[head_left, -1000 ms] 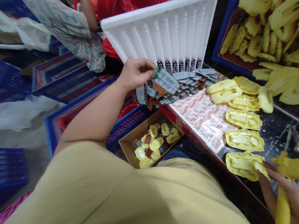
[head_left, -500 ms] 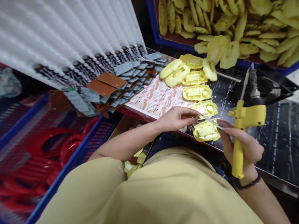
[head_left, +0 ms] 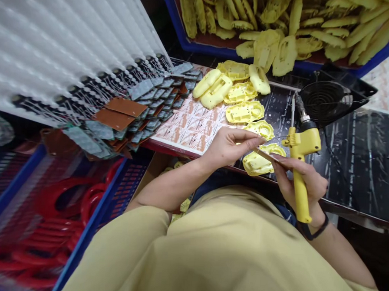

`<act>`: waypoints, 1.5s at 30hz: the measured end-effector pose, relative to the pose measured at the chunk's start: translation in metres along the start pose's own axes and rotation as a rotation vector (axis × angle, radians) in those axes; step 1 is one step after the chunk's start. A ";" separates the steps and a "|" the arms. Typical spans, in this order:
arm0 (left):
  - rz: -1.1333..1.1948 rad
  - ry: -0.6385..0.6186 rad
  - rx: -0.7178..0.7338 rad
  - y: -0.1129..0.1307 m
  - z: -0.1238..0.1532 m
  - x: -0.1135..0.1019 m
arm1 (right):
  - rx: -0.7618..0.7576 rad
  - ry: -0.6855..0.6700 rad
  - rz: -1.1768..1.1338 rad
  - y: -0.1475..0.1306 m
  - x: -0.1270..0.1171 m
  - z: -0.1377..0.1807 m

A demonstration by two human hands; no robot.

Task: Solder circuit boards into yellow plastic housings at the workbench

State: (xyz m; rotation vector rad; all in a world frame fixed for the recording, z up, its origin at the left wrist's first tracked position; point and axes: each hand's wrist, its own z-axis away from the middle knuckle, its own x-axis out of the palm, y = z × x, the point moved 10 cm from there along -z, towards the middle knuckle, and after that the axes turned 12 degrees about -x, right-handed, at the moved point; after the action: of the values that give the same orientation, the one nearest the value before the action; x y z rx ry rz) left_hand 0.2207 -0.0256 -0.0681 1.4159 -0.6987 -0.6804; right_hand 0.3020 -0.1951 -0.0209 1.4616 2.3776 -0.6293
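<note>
A thin brown circuit board [head_left: 264, 155], seen nearly edge-on, spans the gap between my hands. My left hand [head_left: 228, 147] is closed, pinching its left end between thumb and fingers. The fingertips of my right hand [head_left: 302, 177] grip the other end. That same hand also holds a yellow soldering gun [head_left: 303, 144], its handle across the hand and its tip pointing away from me. Just beneath the board lies an open yellow plastic shell [head_left: 259, 162]. More yellow shells [head_left: 245, 111] form a column going back along the table.
Stacked circuit boards with wires [head_left: 147, 108] lie left on a printed sheet [head_left: 195, 130], beside ridged white panels [head_left: 89, 35]. A blue crate [head_left: 189, 45] of yellow shells stands behind. A black fan [head_left: 327, 98] is at right. Red rings [head_left: 56, 225] fill a blue basket at lower left.
The board between my hands has turned, from a pale thin edge to a brown strip. The soldering gun and right hand appear farther left, as the whole view has shifted somewhat.
</note>
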 end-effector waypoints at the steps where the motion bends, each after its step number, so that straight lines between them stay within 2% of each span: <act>1: 0.082 -0.020 -0.054 -0.005 -0.004 -0.001 | -0.034 -0.018 -0.019 -0.003 0.001 0.001; 4: 0.221 -0.053 -0.156 -0.005 -0.015 -0.014 | -0.136 -0.128 -0.120 -0.005 0.003 0.008; 6: 0.140 -0.042 -0.193 0.002 -0.022 -0.028 | -0.116 -0.226 -0.165 0.012 0.002 0.015; 8: -0.042 -0.098 -0.190 0.011 -0.026 -0.031 | -0.035 -0.328 -0.181 0.039 0.002 0.024; 10: -0.269 -0.235 -0.140 0.015 -0.024 -0.015 | 0.021 -0.441 -0.190 0.062 0.006 0.036; 12: -0.502 -0.333 -0.047 0.011 -0.018 0.006 | 0.034 -0.521 -0.171 0.072 0.011 0.049; 14: -0.716 -0.334 0.054 0.003 -0.013 0.022 | 0.040 -0.536 -0.068 0.074 0.014 0.058; 17: -0.974 -0.274 0.159 -0.009 -0.009 0.037 | 0.031 -0.503 0.140 0.062 0.013 0.064; 22: -1.223 -0.278 0.205 -0.018 -0.008 0.046 | 0.006 -0.465 0.215 0.039 0.005 0.065; 26: -1.209 -0.292 0.241 -0.017 -0.005 0.053 | 0.029 -0.433 0.202 0.048 -0.004 0.066; 29: -1.214 -0.327 0.227 -0.022 0.001 0.061 | 0.022 -0.401 0.066 0.053 -0.002 0.066; 31: -1.220 -0.338 0.227 -0.024 0.007 0.063 | 0.006 -0.432 -0.011 0.053 0.004 0.067; 34: -1.141 -0.269 0.229 -0.016 0.009 0.048 | -0.010 -0.472 -0.057 0.050 0.002 0.066; 37: -1.069 -0.157 0.166 -0.012 -0.002 0.012 | -0.003 -0.484 -0.093 0.051 -0.005 0.066; 40: -1.066 -0.078 0.144 -0.010 -0.018 -0.016 | 0.020 -0.538 -0.089 0.056 0.004 0.070; 42: -1.079 -0.054 0.171 -0.005 -0.024 -0.019 | 0.026 -0.530 -0.053 0.057 0.016 0.068; 45: -1.093 -0.118 0.177 -0.004 -0.023 -0.002 | 0.014 -0.435 0.038 0.052 0.022 0.056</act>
State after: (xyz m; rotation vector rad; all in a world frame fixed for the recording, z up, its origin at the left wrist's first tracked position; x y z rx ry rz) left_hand 0.2376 -0.0099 -0.0727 1.9038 0.0009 -1.5755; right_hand 0.3395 -0.1861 -0.0908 1.2207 2.0084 -0.8557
